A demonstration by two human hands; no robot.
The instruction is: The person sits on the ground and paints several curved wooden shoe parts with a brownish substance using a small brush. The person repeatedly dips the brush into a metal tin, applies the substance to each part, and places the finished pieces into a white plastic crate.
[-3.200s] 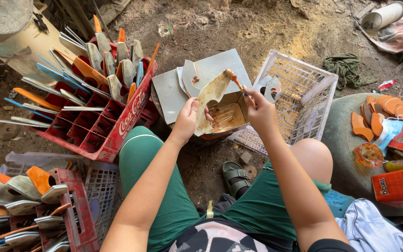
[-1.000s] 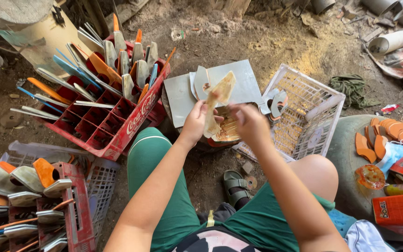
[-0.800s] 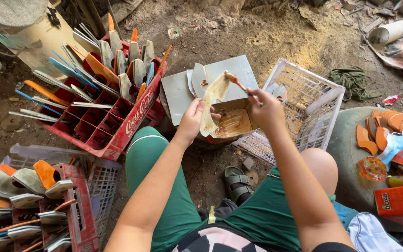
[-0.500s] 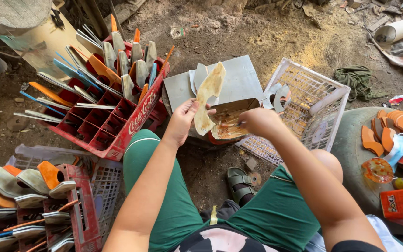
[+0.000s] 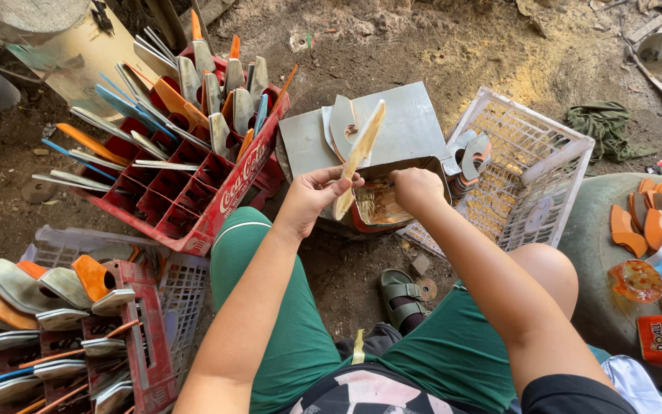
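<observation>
Centrally: left hand (image 5: 312,201) pinched pale glue-smeared shoe sole (image 5: 358,157), held edge-on above rusty open glue tin (image 5: 381,201). Right hand (image 5: 417,188) closed over tin; grasped item hidden, tin partly covered.

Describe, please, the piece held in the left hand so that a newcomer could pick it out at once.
Start at the red crate full of upright pieces, then look right to the grey metal sheet. In front of it the left hand holds a long pale sole-shaped piece on edge, the only one lifted off a crate or basket.
</observation>
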